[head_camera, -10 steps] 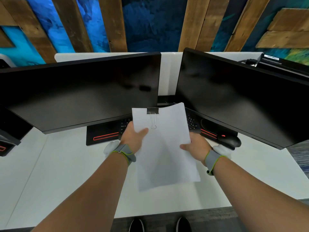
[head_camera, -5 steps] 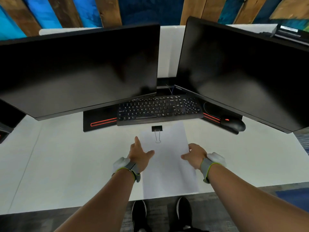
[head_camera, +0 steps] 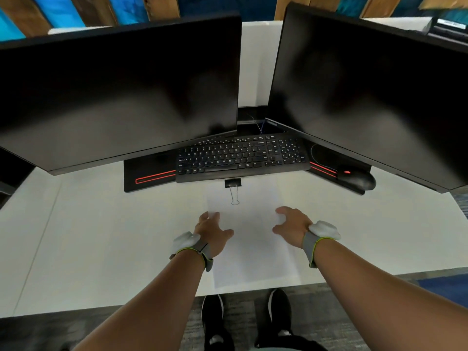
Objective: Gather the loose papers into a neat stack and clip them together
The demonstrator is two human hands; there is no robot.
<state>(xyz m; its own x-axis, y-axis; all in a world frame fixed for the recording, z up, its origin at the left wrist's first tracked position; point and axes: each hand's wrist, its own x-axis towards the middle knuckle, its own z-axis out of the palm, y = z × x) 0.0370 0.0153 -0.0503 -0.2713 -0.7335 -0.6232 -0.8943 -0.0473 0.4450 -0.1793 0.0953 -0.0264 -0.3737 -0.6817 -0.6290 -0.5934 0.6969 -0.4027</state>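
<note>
Head view: your left hand point(head_camera: 211, 231) and right hand point(head_camera: 293, 228) hover with fingers loosely spread, holding nothing. Between them, the paper stack point(head_camera: 253, 247) lies flat on the desk point(head_camera: 101, 236), binder clip point(head_camera: 233, 184) at its far edge.

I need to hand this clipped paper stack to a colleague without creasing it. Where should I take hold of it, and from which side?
Probably pinch the near edge of the paper stack, coming from the desk's front. That edge reaches the desk's front edge, so fingers may slip under it there. The binder clip holds the far end, almost against the keyboard, leaving little room.
</note>
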